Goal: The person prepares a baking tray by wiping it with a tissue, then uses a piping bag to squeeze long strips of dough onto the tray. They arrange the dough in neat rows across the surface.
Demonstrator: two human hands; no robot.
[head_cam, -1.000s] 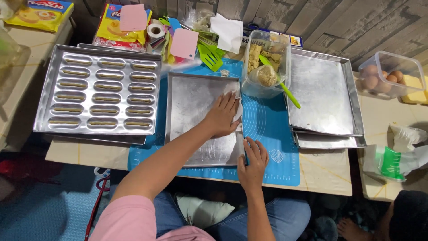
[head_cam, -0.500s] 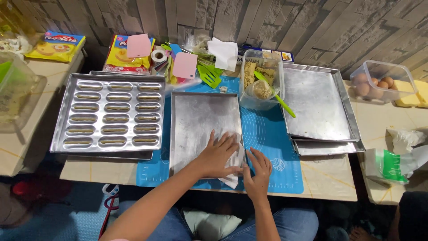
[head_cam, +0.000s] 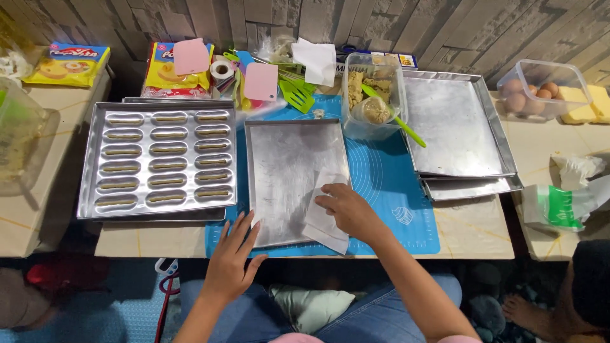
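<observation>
A flat rectangular metal tray [head_cam: 286,159] lies on a blue silicone mat [head_cam: 387,184] in front of me. My right hand [head_cam: 346,209] presses a folded white paper [head_cam: 324,232] against the tray's front right corner, fingers curled onto it. My left hand [head_cam: 232,260] hovers at the tray's front left corner with its fingers spread, the fingertips at the tray's edge and nothing held.
A metal mould tray [head_cam: 89,165] with several oblong cavities sits to the left. Stacked flat trays [head_cam: 454,127] lie to the right, beside a clear tub [head_cam: 375,95] with a green spatula. Egg box [head_cam: 540,89], packets and scrapers are at the back. Another person [head_cam: 591,286] is at lower right.
My left hand has come off the tray's middle and drawn back to the front left corner. My right hand has moved onto the paper. The view has shifted.
</observation>
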